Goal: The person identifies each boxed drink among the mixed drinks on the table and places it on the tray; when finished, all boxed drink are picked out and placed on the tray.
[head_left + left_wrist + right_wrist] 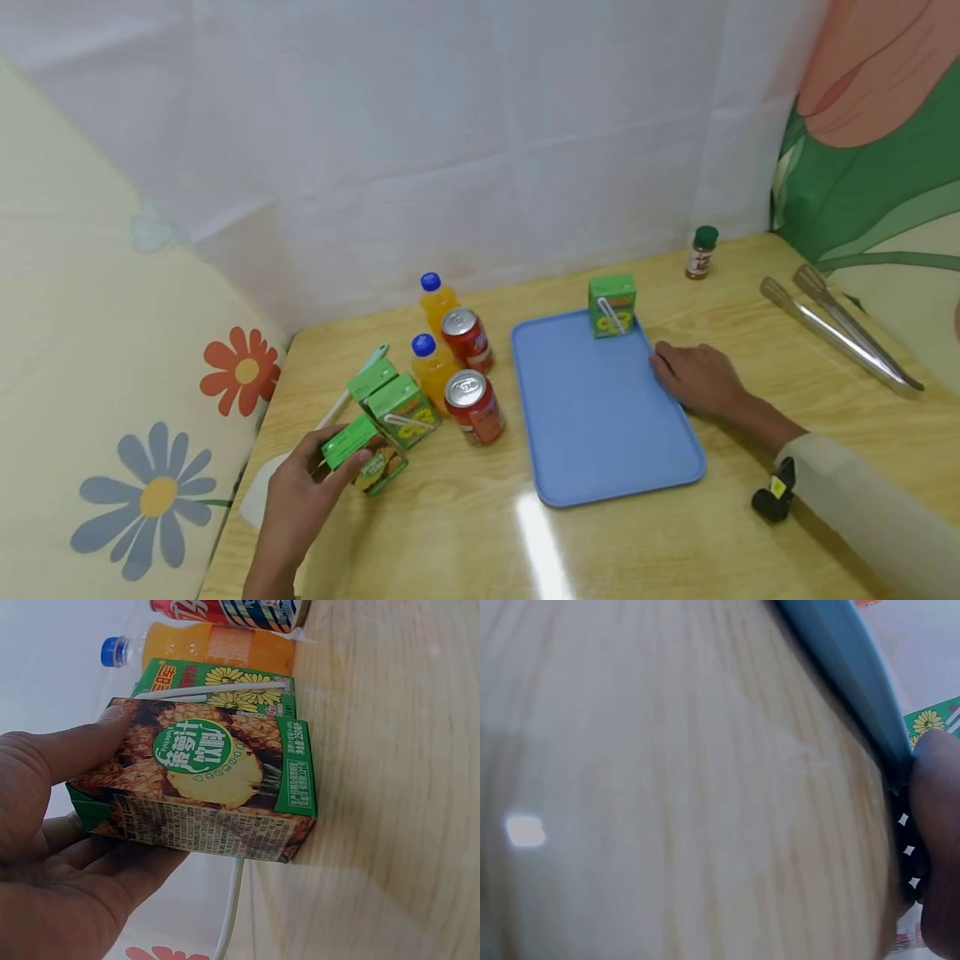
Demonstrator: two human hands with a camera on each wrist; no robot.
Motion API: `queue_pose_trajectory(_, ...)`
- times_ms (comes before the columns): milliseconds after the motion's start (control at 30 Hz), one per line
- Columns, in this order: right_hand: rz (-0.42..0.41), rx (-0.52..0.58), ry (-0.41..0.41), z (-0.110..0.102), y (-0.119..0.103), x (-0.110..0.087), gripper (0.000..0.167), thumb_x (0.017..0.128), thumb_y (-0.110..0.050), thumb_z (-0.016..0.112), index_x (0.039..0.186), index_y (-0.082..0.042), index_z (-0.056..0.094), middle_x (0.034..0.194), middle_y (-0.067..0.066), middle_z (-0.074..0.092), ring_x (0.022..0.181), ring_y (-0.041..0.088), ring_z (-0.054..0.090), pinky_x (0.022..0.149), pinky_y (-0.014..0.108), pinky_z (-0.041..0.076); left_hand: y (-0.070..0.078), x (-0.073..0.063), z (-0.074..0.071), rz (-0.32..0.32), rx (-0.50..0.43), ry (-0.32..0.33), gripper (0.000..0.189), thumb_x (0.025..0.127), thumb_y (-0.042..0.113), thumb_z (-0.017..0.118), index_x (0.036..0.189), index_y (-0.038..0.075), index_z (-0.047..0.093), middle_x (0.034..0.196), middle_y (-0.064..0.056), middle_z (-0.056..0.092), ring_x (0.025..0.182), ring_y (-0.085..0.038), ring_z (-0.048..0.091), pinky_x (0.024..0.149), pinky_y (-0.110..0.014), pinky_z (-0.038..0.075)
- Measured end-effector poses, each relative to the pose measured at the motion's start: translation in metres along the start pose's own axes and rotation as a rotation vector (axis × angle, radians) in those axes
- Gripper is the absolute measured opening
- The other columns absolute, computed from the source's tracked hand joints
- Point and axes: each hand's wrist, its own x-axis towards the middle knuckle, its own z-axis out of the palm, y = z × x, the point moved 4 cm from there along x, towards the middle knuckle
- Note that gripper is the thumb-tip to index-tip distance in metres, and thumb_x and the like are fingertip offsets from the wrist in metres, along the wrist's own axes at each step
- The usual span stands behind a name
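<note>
In the head view my left hand [296, 500] grips a green pineapple juice carton [380, 468] between thumb and fingers, at the table's left. Its pineapple-printed face [214, 754] shows large in the left wrist view. Right behind it stand a green drink carton with yellow flowers and a straw [405, 412] and another green-topped carton [372, 379]. My right hand [701, 379] holds the right rim of a blue tray [607, 417], its thumb at the edge; the fingers under the rim are mostly hidden. One flowered carton [612, 307] stands at the tray's far right corner.
Two orange drink bottles [435, 367] and two red cans [475, 408] stand left of the tray. A white long-handled utensil [337, 408] lies behind the cartons. A green-capped spice jar [701, 252] and metal tongs [840, 333] are at the right.
</note>
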Motion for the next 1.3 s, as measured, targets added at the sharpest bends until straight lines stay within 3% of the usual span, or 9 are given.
queue_pose_trajectory(133, 0.002, 0.002, -0.003, 0.0, 0.0, 0.0, 0.032, 0.108, -0.028, 0.042, 0.079, -0.016, 0.045, 0.058, -0.004, 0.039, 0.051, 0.013, 0.037, 0.055, 0.034, 0.033, -0.002, -0.002, 0.0, 0.03, 0.042, 0.061, 0.063, 0.087, 0.048, 0.076, 0.137, 0.013, 0.058, 0.132, -0.016, 0.062, 0.125, -0.033, 0.058, 0.084, -0.003, 0.042)
queue_pose_trajectory(267, 0.007, -0.001, -0.003, 0.002, 0.001, 0.001, 0.032, 0.108, -0.029, 0.041, 0.079, -0.016, 0.045, 0.058, -0.004, 0.039, 0.05, 0.013, 0.036, 0.054, 0.033, 0.032, -0.002, -0.004, -0.002, 0.044, 0.069, 0.098, 0.057, 0.089, 0.045, 0.074, 0.135, 0.015, 0.06, 0.128, -0.014, 0.065, 0.119, -0.029, 0.062, 0.079, -0.005, 0.045)
queue_pose_trajectory(433, 0.01, -0.001, 0.007, 0.003, 0.003, 0.001, 0.032, 0.108, -0.029, 0.041, 0.079, -0.016, 0.045, 0.058, -0.005, 0.039, 0.05, 0.013, 0.035, 0.054, 0.033, 0.031, 0.008, -0.005, -0.011, 0.047, 0.064, 0.11, 0.054, 0.091, 0.043, 0.073, 0.136, 0.015, 0.06, 0.125, -0.013, 0.066, 0.103, -0.001, 0.063, 0.073, -0.014, 0.053)
queue_pose_trajectory(533, 0.01, 0.005, 0.015, 0.002, 0.003, 0.001, 0.032, 0.108, -0.029, 0.041, 0.079, -0.017, 0.044, 0.058, -0.005, 0.039, 0.05, 0.013, 0.035, 0.053, 0.033, 0.031, 0.021, -0.006, -0.021, 0.074, 0.064, 0.129, 0.052, 0.092, 0.04, 0.073, 0.136, 0.015, 0.06, 0.124, -0.012, 0.066, 0.096, 0.012, 0.058, 0.073, -0.015, 0.054)
queue_pose_trajectory(733, 0.009, 0.012, 0.012, 0.003, 0.003, 0.001, 0.033, 0.108, -0.03, 0.041, 0.078, -0.017, 0.044, 0.058, -0.005, 0.039, 0.05, 0.012, 0.035, 0.054, 0.032, 0.032, 0.052, -0.01, -0.042, 0.13, 0.095, 0.175, 0.048, 0.092, 0.035, 0.074, 0.134, 0.014, 0.061, 0.117, -0.007, 0.066, 0.093, 0.011, 0.06, 0.071, -0.013, 0.053)
queue_pose_trajectory(933, 0.005, 0.012, 0.001, 0.004, 0.001, 0.0, 0.033, 0.108, -0.029, 0.042, 0.078, -0.017, 0.044, 0.058, -0.005, 0.04, 0.05, 0.012, 0.036, 0.055, 0.033, 0.033, 0.082, -0.015, -0.057, 0.194, 0.136, 0.175, 0.049, 0.093, 0.032, 0.074, 0.135, 0.013, 0.061, 0.114, -0.001, 0.067, 0.09, 0.011, 0.063, 0.071, -0.011, 0.053)
queue_pose_trajectory(1100, -0.012, 0.009, 0.014, 0.005, 0.002, 0.0, 0.032, 0.108, -0.029, 0.042, 0.078, -0.017, 0.044, 0.058, -0.006, 0.04, 0.05, 0.011, 0.036, 0.055, 0.032, 0.032, 0.107, -0.016, -0.058, 0.274, 0.095, 0.16, 0.046, 0.093, 0.025, 0.075, 0.135, 0.012, 0.062, 0.108, 0.009, 0.068, 0.092, 0.004, 0.067, 0.074, -0.013, 0.054)
queue_pose_trajectory(1300, -0.012, 0.003, 0.028, 0.006, 0.005, 0.002, 0.033, 0.108, -0.031, 0.041, 0.078, -0.017, 0.045, 0.058, -0.006, 0.04, 0.05, 0.011, 0.036, 0.055, 0.033, 0.032, 0.147, -0.002, -0.044, 0.431, 0.01, 0.103, 0.04, 0.094, 0.016, 0.074, 0.132, 0.012, 0.063, 0.111, 0.0, 0.068, 0.094, -0.006, 0.068, 0.079, -0.015, 0.054)
